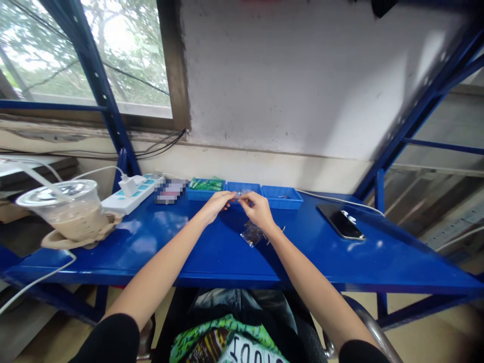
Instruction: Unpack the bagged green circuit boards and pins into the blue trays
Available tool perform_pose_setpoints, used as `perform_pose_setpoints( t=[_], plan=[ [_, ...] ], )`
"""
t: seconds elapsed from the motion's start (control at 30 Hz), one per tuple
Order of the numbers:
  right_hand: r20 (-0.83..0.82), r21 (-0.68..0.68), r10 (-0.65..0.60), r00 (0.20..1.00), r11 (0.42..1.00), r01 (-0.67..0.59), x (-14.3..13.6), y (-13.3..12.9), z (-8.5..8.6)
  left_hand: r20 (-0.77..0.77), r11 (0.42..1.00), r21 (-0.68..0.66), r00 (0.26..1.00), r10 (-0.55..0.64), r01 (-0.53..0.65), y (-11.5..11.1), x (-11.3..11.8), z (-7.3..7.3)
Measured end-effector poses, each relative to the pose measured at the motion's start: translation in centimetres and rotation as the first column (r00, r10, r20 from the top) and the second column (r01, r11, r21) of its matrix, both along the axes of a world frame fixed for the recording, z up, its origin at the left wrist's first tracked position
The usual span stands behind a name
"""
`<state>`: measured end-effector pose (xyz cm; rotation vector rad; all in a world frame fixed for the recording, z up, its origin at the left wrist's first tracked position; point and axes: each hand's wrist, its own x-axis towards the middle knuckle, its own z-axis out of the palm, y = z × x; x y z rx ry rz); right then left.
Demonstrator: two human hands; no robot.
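Note:
My left hand (218, 204) and my right hand (258, 207) meet in front of the middle blue bin (256, 188). Both have their fingers pinched on a small clear plastic bag (242, 193), mostly hidden by the fingers. Below my right hand, a second clear bag (251, 235) with small dark contents lies on the blue table (219, 252). Thin metal pieces (269, 241) lie beside it, partly behind my right wrist. Green packets (207, 183) fill the left bin (200, 194). A few small metal parts (283, 196) are in the right bin (282, 203).
At the left edge, a lidded iced drink cup (77, 217) with a straw stands in a cardboard holder (71, 242). Behind it lies a white power strip (126, 201) with a plugged-in charger. A phone (342, 223) with small white pieces on it lies at right, near a white cable (340, 200).

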<state>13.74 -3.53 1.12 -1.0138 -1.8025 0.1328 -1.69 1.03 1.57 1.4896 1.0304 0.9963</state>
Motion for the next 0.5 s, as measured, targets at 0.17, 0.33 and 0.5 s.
perform_pose_setpoints(
  t=[0.17, 0.33, 0.5],
  plan=[
    [-0.113, -0.115, -0.048, 0.992, 0.993, 0.035, 0.3, 0.8, -0.3, -0.043, 0.932, 0.360, 0.997, 0.056, -0.037, 0.1, 0.0, -0.1],
    [-0.480, -0.502, -0.119, 0.869, 0.850, -0.161, 0.4, 1.3, -0.6, -0.339, 0.627, 0.764, 0.922, 0.187, 0.154, -0.8, 0.3, -0.1],
    [-0.614, -0.505, -0.229, 0.755, 0.849, -0.153, 0.5, 1.1, 0.3, -0.381, 0.540, 0.817, 0.893, 0.240, 0.203, -1.3, 0.6, -0.3]
  ],
)
